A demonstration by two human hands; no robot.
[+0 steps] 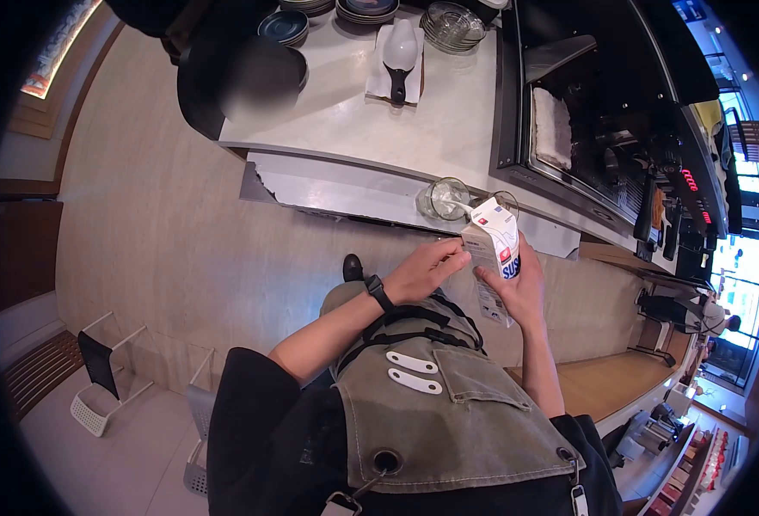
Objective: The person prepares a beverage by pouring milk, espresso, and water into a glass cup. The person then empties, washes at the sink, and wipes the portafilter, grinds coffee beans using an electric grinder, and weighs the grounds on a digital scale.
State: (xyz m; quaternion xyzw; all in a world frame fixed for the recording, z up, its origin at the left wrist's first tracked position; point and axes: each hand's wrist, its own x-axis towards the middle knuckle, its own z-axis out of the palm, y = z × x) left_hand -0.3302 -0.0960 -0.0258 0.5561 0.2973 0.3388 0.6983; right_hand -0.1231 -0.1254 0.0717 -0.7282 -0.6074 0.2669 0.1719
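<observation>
A white carton (493, 241) with red and blue print is held in my right hand (521, 279), its fingers wrapped round the side. The carton tilts, and a white stream runs from its top corner into a clear glass (445, 199) on the narrow ledge at the counter's front. Behind the carton's top, a second glass (507, 203) is partly hidden. My left hand (431, 265), with a black band on the wrist, is beside the carton's lower left, its fingers curled together; what they hold, if anything, is too small to tell.
On the counter (336, 120) lie a scoop (400, 60) on a cloth, stacked dark plates (283, 27) and stacked glass dishes (454, 26). A black coffee machine (603, 112) stands at the right. Another person (697, 314) is far off at the right. Chairs (100, 370) stand at lower left.
</observation>
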